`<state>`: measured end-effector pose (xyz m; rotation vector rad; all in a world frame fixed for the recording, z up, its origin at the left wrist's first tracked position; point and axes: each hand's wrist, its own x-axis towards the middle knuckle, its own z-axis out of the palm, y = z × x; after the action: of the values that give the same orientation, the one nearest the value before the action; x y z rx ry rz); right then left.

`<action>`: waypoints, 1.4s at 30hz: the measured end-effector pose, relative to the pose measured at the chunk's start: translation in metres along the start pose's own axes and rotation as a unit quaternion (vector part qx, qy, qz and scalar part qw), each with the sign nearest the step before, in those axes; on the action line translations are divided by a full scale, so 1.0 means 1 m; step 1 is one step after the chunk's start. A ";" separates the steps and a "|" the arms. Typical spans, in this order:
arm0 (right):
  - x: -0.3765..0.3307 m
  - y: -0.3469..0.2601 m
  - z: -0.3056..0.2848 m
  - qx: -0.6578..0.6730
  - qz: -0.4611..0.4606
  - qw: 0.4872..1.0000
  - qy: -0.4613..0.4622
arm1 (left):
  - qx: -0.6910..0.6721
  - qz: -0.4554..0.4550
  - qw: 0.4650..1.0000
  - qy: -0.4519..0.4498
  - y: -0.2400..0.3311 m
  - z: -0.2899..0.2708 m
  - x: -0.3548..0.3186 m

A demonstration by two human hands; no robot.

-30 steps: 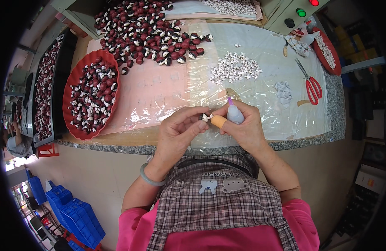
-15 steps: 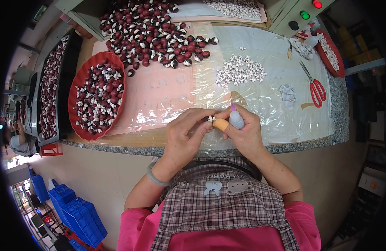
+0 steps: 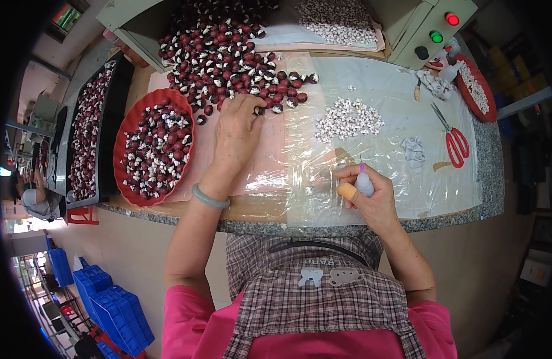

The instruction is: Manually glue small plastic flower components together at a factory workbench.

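The left hand (image 3: 237,134) lay stretched forward on the table, fingers bent down over the near edge of a heap of dark red and white pieces (image 3: 228,54), touching the ones at its rim; whether it had pinched one between the fingertips could not be told. A pale green bangle (image 3: 209,198) sat on that wrist. The heap spread over a pink sheet (image 3: 258,161) at the far middle of the table.

The right hand (image 3: 372,200) rested close to the body at the table's front edge, closed around a small bottle (image 3: 364,183) with a purple pointed tip that stood upward. Its thumb wore an orange cover (image 3: 347,191).

Both hands worked above a clear plastic sheet (image 3: 396,119). On that sheet, beyond the right hand, lay a small pile of white bits (image 3: 349,118). Just left of the left forearm stood a red tray (image 3: 186,105) filled with more of the dark red and white pieces. Farther left, a long black tray (image 3: 111,96) held the same kind. Red-handled scissors (image 3: 452,137) lay at the right, well apart from the hands, with a crumpled white scrap (image 3: 414,151) between them and the right hand. The stone table edge (image 3: 443,218) curved below.
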<state>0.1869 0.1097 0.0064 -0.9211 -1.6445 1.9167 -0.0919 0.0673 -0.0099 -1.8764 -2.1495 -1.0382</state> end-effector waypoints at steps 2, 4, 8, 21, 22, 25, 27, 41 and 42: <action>-0.001 -0.001 -0.001 -0.014 -0.005 1.000 0.001 | 0.019 0.005 1.000 0.002 0.002 0.002 0.001; -0.002 -0.002 -0.004 -0.010 -0.003 1.000 0.004 | 0.038 0.009 0.999 0.004 0.005 0.004 0.002; -0.003 -0.007 -0.011 0.001 -0.010 1.000 0.022 | -0.129 -0.090 0.987 -0.015 0.022 -0.007 -0.002; 0.003 0.000 -0.029 0.011 -0.104 0.995 0.005 | -0.705 -0.357 0.592 -0.158 0.064 -0.012 -0.053; 0.003 0.001 -0.030 0.010 -0.102 0.995 0.005 | -0.706 -0.358 0.591 -0.157 0.066 -0.012 -0.054; 0.000 0.003 -0.030 0.060 -0.077 0.995 0.027 | -0.708 -0.360 0.585 -0.165 0.073 -0.010 -0.056; 0.000 -0.001 -0.024 0.118 -0.091 0.985 0.086 | -0.708 -0.378 0.579 -0.142 0.082 -0.012 -0.055; -0.014 -0.030 -0.009 -0.016 -0.188 0.977 0.097 | -0.714 -0.368 0.581 -0.133 0.094 -0.011 -0.068; -0.015 -0.030 -0.009 -0.051 -0.218 0.970 0.095 | -0.715 -0.362 0.584 -0.129 0.094 -0.010 -0.069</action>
<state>0.2011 0.1108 0.0382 -0.6841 -1.6754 1.4176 0.0063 0.0047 0.0035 -1.0712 -2.2971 -3.7078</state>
